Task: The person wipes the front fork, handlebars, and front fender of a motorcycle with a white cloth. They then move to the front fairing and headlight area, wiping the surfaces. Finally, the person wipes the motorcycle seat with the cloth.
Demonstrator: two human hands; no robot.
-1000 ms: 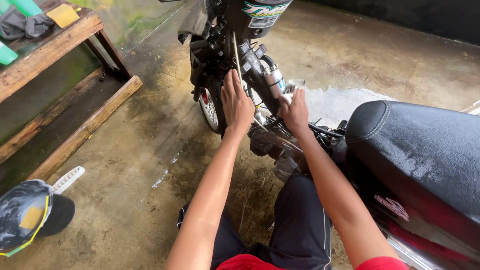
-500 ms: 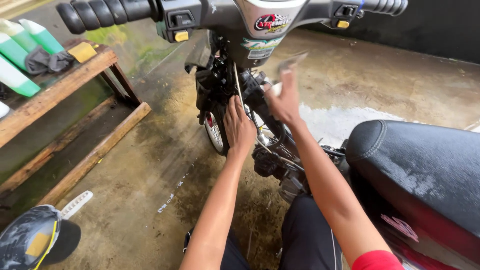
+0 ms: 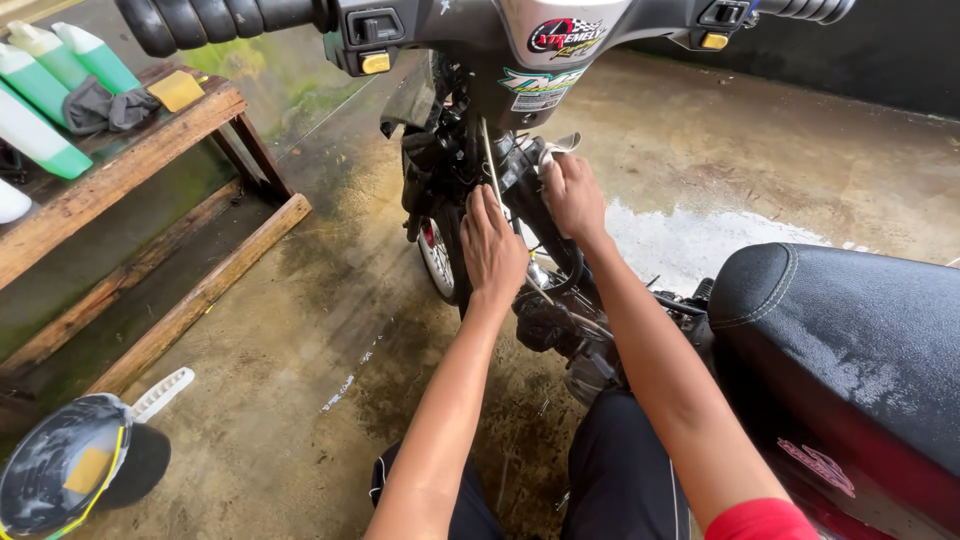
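Your right hand [image 3: 572, 192] had climbed toward the frame's upper centre, fingers closed on a pale cloth [image 3: 556, 150] against the motorcycle frame [image 3: 520, 190]. Your left hand [image 3: 492, 245] stayed flat, open and empty, bracing just below it, so the wiping had moved higher.

We see soft, even daylight with no hard shadows. A pale sheen glares off the wet concrete floor [image 3: 700, 240], and the seat [image 3: 850, 340] shows dull highlights. Focus holds sharp across the middle; the wide lens bends the handlebar [image 3: 220, 18] near the top edge.
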